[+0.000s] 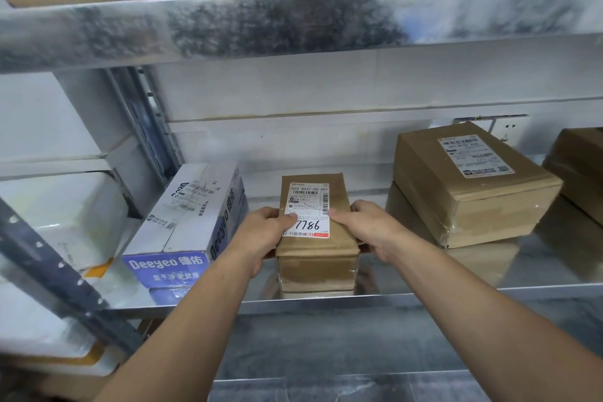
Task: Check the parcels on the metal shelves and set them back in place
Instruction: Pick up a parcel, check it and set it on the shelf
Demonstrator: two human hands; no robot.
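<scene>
Cardboard parcel [318, 248] clasped by left hand [261, 235] and right hand [370, 230].
Best set flat on metal shelf [456, 300], label kept up.

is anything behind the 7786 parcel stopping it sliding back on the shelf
Nothing visible: the shelf behind the parcel is bare to the wall. The Deeyeo box on its left and stacked brown boxes on its right stand apart.

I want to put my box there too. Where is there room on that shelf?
Bare metal shelf lies behind the small parcel, toward the wall, and in front of the brown stack on the right. The left end, by the Deeyeo box, is crowded.
</scene>
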